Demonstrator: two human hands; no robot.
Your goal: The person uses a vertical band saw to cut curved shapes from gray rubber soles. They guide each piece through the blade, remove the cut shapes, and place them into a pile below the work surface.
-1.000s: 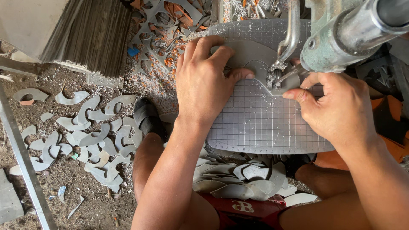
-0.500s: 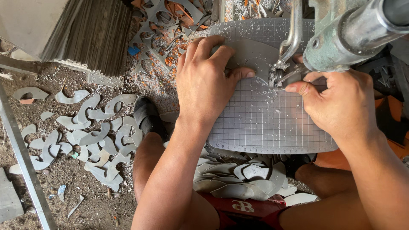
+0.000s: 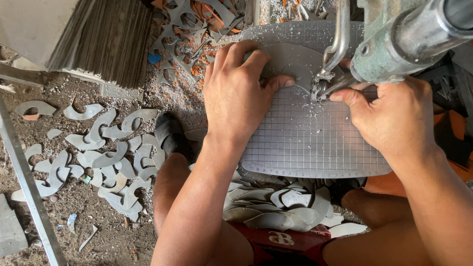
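Firmly, the left hand [image 3: 241, 93] presses flat, fingers spread, on a grey curved piece [image 3: 290, 69] lying on the gridded cutting plate [image 3: 310, 143]. Just beside its thumb, the right hand [image 3: 389, 118] pinches that piece's edge under the machine's cutting head [image 3: 322, 83].

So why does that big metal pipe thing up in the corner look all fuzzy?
In the head view, the metal machine arm sits nearest the camera, so it blurs; the left hand, right hand and gridded grey sheet stay sharp in soft, even daylight.
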